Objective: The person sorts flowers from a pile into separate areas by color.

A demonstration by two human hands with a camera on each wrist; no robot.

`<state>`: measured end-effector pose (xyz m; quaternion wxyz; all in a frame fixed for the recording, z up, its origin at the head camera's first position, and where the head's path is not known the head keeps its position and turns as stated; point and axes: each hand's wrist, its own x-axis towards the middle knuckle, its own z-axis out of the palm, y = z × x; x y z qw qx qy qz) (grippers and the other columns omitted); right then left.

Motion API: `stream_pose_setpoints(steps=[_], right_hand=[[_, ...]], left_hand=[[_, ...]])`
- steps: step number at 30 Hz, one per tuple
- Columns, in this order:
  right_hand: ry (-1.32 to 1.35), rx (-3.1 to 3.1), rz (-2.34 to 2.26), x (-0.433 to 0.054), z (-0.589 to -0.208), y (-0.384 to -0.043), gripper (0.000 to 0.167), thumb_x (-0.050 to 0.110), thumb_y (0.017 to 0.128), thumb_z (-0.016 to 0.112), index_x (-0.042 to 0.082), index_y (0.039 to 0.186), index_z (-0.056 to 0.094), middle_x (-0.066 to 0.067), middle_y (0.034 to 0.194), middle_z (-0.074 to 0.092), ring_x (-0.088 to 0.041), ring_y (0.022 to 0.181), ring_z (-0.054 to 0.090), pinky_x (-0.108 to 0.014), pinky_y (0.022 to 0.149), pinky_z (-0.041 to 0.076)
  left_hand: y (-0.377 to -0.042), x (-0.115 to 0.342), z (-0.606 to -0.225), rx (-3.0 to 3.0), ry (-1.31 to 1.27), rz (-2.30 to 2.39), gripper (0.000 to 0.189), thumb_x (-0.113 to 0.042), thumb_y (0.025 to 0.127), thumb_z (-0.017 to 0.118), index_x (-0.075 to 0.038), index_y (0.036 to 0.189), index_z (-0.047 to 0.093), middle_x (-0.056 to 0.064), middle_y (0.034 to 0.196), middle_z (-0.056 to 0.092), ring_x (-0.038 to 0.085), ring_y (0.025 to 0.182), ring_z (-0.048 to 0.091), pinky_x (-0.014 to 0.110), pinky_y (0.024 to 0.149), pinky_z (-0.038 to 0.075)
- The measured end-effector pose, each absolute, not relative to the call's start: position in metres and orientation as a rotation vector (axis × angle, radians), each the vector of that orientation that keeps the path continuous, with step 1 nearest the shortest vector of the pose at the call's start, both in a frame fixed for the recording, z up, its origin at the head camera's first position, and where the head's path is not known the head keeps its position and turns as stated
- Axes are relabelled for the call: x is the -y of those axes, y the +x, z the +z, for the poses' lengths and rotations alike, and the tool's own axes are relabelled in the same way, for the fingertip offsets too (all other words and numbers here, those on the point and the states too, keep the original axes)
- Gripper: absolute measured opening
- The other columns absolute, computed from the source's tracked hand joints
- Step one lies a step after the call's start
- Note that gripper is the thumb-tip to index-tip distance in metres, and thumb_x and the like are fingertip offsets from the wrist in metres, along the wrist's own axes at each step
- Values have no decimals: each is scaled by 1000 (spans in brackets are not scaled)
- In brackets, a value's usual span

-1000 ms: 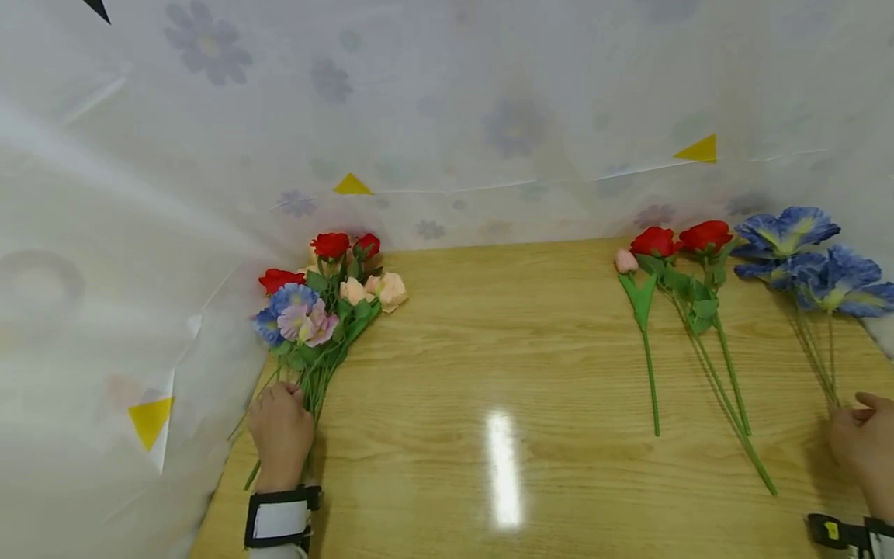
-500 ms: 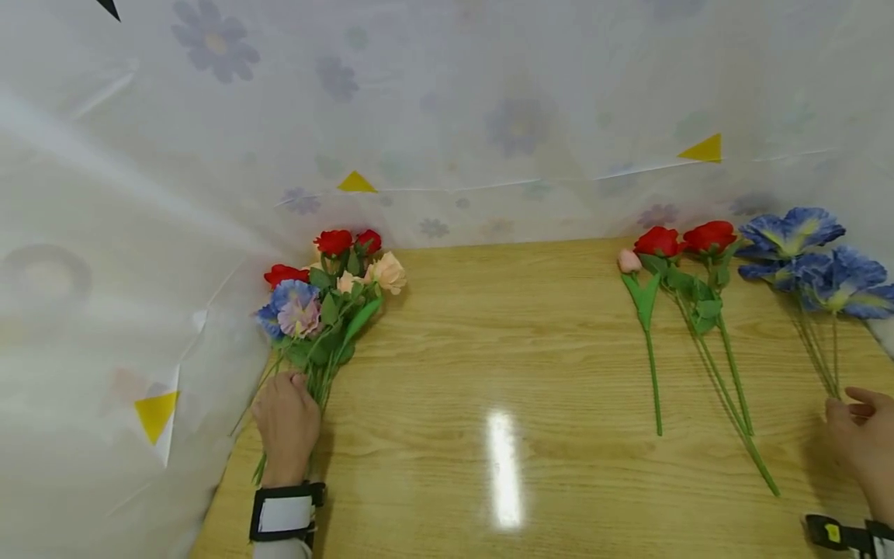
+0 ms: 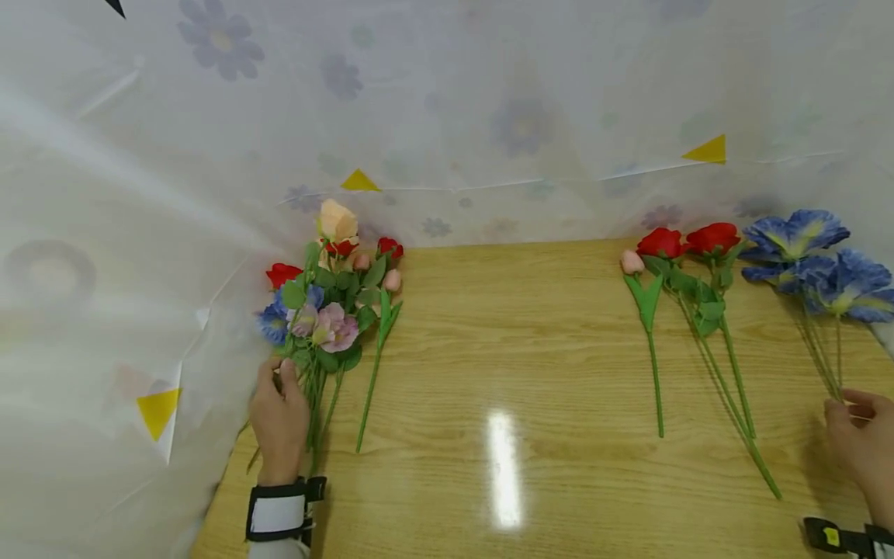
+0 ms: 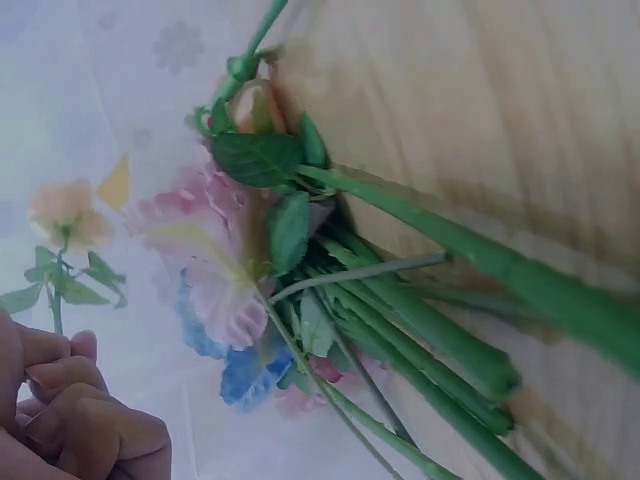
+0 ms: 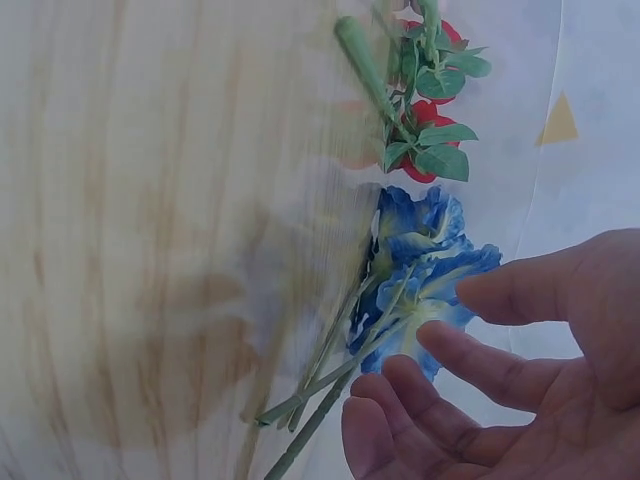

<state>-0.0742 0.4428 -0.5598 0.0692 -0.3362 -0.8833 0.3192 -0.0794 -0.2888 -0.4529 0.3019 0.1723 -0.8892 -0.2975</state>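
Observation:
My left hand point(image 3: 281, 423) pinches the stem of a peach rose point(image 4: 70, 215), whose bloom stands above the mixed bunch in the head view. Beside this hand lies that bunch on the table: red roses point(image 3: 284, 275), blue flowers point(image 3: 272, 322), mauve flowers point(image 3: 335, 328) and several green stems point(image 4: 430, 350). A pink tulip point(image 3: 393, 280) lies along the bunch's right side, its stem apart from the others. At the far right my right hand point(image 3: 862, 442) hovers by the stem ends of the blue flowers point(image 5: 420, 270); its fingers are loosely bent with nothing between them.
Between the hands, on the wooden table point(image 3: 503, 341), another pink tulip point(image 3: 632, 262) and two red roses point(image 3: 712, 239) lie to the right. A pale flower-patterned sheet point(image 3: 447, 101) with yellow triangles hangs behind and at the left.
My left hand has drawn the peach rose up and left from the bunch. The bunch has spread, with a tulip stem now separate at its right. My right hand has barely moved.

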Motion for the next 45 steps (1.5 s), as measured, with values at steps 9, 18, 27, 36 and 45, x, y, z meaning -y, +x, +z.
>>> stream_pose_setpoints(steps=[9, 18, 27, 36, 45], right_hand=[[-990, 2678, 947, -440, -560, -77, 55, 28, 105, 30, -3, 151, 32, -35, 137, 38, -50, 113, 41, -43, 70, 36], [-829, 2724, 910, -365, -477, -68, 51, 24, 106, 33, -9, 145, 40, -39, 135, 44, -52, 112, 47, -55, 72, 44], [-302, 2748, 1037, -300, -442, -67, 44, 28, 106, 46, -3, 134, 56, -18, 118, 64, 8, 88, 51, -15, 63, 36], [298, 2668, 1478, -203, -428, -68, 26, 20, 105, 51, 11, 127, 62, 10, 103, 68, 3, 88, 65, -17, 72, 53], [643, 2554, 2238, -120, -437, -60, 36, 25, 108, 41, 6, 137, 51, -15, 124, 62, -18, 112, 63, -31, 93, 55]], left_hand=[[-77, 276, -440, 2195, 485, -955, 43, -40, 107, 37, -4, 109, 62, 8, 73, 56, 9, 50, 38, 23, 50, 30], [-80, 242, -423, 2039, 312, -1372, 39, -30, 109, 32, 0, 101, 55, -4, 62, 35, 10, 47, 26, 30, 47, 25], [-87, 199, -412, 1814, -220, -1959, 24, -21, 110, 31, -2, 110, 46, -1, 71, 40, 9, 50, 27, 31, 45, 20], [-86, 147, -402, 1991, -483, -2258, 24, -15, 108, 41, 5, 120, 46, 14, 96, 57, 13, 82, 60, 23, 75, 54], [-81, 113, -410, 2069, -701, -2307, 22, -6, 104, 49, 12, 116, 49, 34, 96, 59, 11, 86, 69, 43, 78, 59]])
